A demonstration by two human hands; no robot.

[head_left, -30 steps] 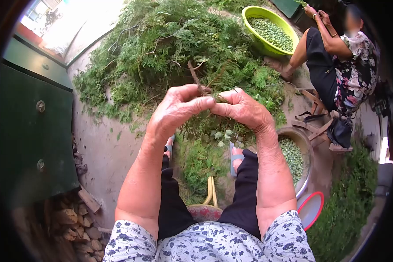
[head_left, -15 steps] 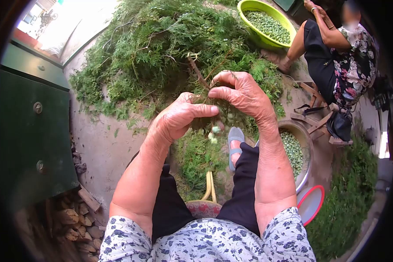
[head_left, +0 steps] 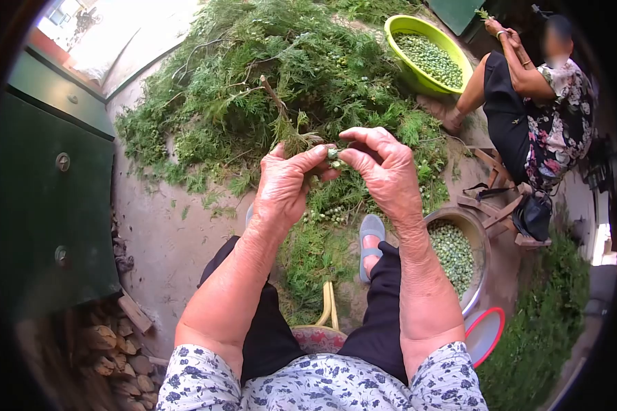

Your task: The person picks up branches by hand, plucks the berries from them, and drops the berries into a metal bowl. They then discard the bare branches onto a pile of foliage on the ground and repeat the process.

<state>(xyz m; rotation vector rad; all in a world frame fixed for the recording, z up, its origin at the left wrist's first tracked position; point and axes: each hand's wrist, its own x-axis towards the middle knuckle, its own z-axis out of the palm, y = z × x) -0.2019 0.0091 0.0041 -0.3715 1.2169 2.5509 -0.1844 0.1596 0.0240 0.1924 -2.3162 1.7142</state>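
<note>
My left hand (head_left: pixel 284 185) is closed around a leafy evergreen sprig (head_left: pixel 291 137), whose bare brown stem points up and away from me. Pale green berries (head_left: pixel 334 159) show at the sprig's near end, between my two hands. Against these berries, the thumb and fingers of my right hand (head_left: pixel 389 168) are bent in a pinch. Behind both hands spreads a big heap of cut evergreen branches (head_left: pixel 253 68). To the right of my right forearm stands a metal basin (head_left: pixel 485 257) holding many green berries (head_left: pixel 452 257).
A yellow-green tub (head_left: pixel 397 51) of berries stands at the back right, near a seated person (head_left: pixel 555 130) holding a small sprig. A red-rimmed white container (head_left: pixel 485 335) is at lower right. Green cabinets (head_left: pixel 62 205) and split firewood (head_left: pixel 120 349) line the left.
The sprig has swung left and now sits in my left hand. My right hand has moved down to the berries. The view has shifted slightly.
</note>
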